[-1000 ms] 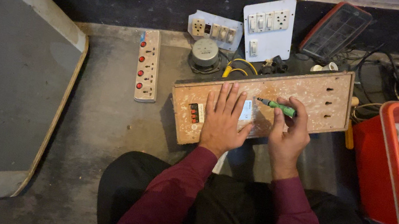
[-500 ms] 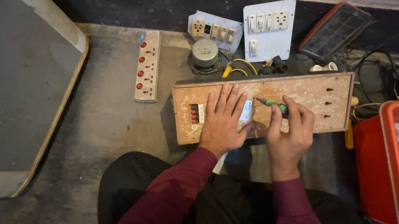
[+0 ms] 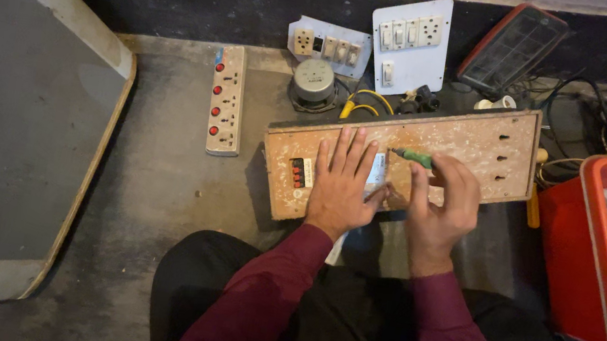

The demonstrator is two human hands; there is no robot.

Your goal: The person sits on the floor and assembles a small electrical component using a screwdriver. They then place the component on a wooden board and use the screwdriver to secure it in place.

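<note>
Left hand flat on wooden board, right hand gripping green screwdriver

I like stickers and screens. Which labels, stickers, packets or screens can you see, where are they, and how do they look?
Small sticker: left part of the wooden board, beside the left hand; rectangular, black with red marks.
White label: between the left hand and the right hand; narrow, upright, white.
No screens or packets show.

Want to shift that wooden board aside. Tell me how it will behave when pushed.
The wooden board looks flat and rigid, so it should slide rather than bend. It seems to lie tilted over clutter, so it may rock. The left hand pressing it suggests it shifts easily.
</note>
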